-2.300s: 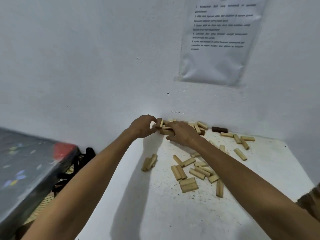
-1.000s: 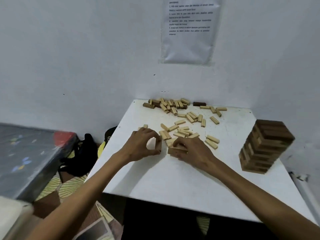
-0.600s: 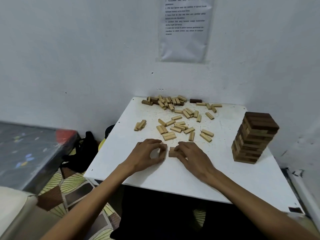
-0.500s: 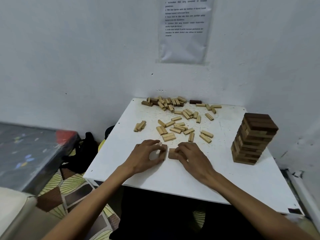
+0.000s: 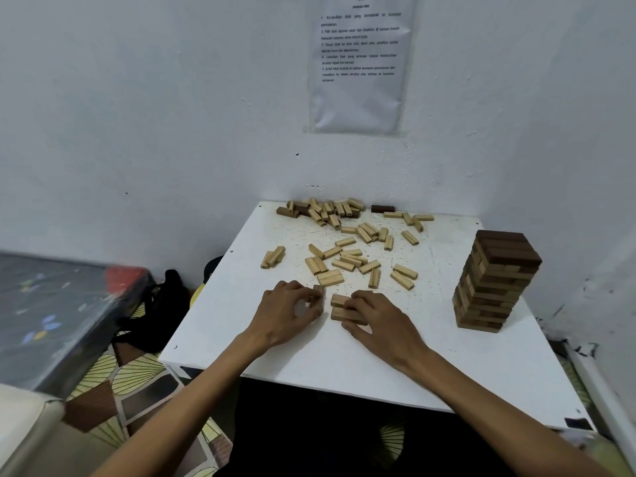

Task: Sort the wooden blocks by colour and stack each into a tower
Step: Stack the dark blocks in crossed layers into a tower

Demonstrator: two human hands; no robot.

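Observation:
Several light wooden blocks (image 5: 344,259) lie scattered over the far half of the white table (image 5: 344,366). A tower of darker brown blocks (image 5: 495,280) stands at the right side. One dark block (image 5: 382,208) lies alone by the back wall. My left hand (image 5: 287,313) pinches a light block (image 5: 318,291) on the table near the middle. My right hand (image 5: 382,320) rests with curled fingers on a few light blocks (image 5: 340,308) laid side by side just right of it.
White walls close the table's back and right sides, with a printed sheet (image 5: 359,63) taped above. A dark tabletop (image 5: 51,315) and a black bag (image 5: 165,304) sit to the left over a patterned floor (image 5: 130,394).
Both hands drew back from the far pile to the table's middle, bringing light blocks with them. In the last half second they hardly move.

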